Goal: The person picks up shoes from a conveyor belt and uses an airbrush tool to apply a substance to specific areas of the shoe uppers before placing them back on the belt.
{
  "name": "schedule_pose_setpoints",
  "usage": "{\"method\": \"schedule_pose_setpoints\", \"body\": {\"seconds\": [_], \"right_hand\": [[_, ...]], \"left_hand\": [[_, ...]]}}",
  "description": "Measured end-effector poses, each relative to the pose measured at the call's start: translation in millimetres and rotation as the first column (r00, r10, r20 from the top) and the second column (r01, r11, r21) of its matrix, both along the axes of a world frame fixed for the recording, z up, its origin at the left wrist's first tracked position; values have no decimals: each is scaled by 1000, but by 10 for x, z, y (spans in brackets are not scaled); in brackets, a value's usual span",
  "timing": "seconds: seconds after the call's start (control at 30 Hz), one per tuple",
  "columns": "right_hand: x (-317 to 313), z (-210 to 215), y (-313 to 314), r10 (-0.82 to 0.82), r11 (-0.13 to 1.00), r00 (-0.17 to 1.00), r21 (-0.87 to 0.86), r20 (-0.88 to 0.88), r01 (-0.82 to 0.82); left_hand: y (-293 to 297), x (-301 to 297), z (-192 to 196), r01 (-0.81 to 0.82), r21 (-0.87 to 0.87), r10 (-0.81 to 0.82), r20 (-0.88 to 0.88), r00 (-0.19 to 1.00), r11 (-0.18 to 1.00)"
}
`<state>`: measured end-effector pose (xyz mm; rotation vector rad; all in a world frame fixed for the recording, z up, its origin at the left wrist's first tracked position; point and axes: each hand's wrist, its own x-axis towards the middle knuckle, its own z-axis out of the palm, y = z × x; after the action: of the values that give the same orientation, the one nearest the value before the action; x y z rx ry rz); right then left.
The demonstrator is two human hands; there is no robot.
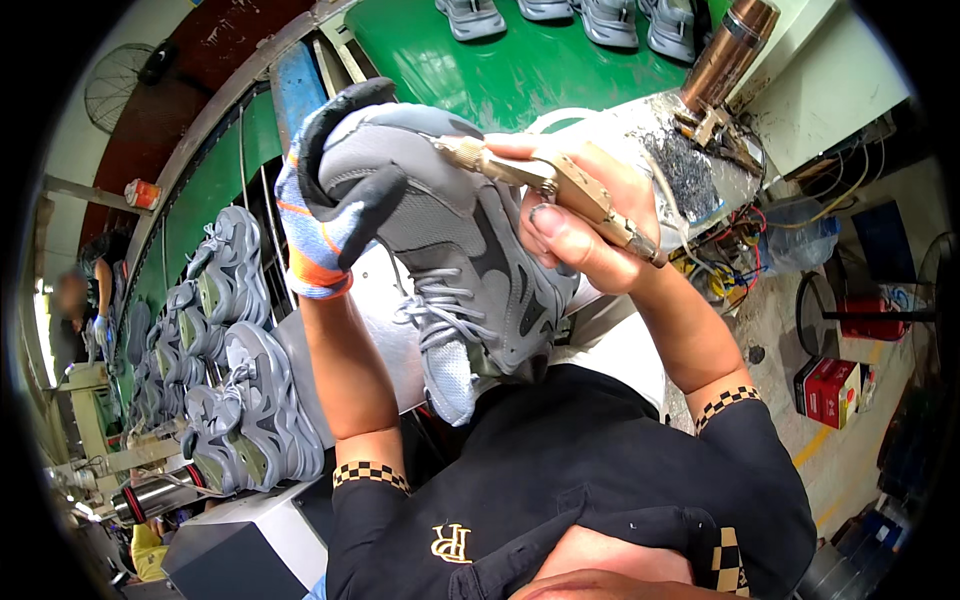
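Note:
My left hand (340, 205), in a blue, orange and black glove, is closed around the toe end of a grey sneaker (420, 215). The laces are tied and the light mesh tongue points toward my body. Bare and closed, my right hand (590, 215) grips a slim brass-coloured metal gun with a nozzle (580, 190). Its tip lies at the edge of the sneaker's toe, where upper and sole meet; whether it touches I cannot tell. The gloved palm and most of the sole are hidden.
More grey sneakers (255, 400) stand in rows at left, and others (610, 22) sit on the green conveyor belt (420, 60). A copper-coloured flask (730, 50) stands on the stained ledge at right, near loose wires. A red box (828, 392) is on the floor; another person (85, 305) is far left.

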<state>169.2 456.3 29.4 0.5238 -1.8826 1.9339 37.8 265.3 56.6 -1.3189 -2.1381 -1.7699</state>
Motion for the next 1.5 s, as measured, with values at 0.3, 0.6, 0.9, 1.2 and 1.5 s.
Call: {"method": "schedule_pose_setpoints", "body": {"seconds": [0.3,0.6,0.9,1.2,1.5], "right_hand": [[307,-687,-28,62,968,994,-250,93,-37],[488,-1121,-55,92,953,980,-299,177,-36],[759,-1272,-103,114,940,960,-340,256,-21],[982,-1467,-115,87,900,947,-431,310,58],[904,-1401,-235,180,792,943,-609,279,29]], "left_hand": [[-78,-296,-208,-108,18,110,-175,979,994],[-135,-496,-394,-40,88,48,-86,995,995],[-352,-595,-540,-116,130,95,152,984,985],[-655,-855,-1094,-155,269,-30,577,816,951],[-1665,-336,-1424,-355,134,157,718,678,925]]}}
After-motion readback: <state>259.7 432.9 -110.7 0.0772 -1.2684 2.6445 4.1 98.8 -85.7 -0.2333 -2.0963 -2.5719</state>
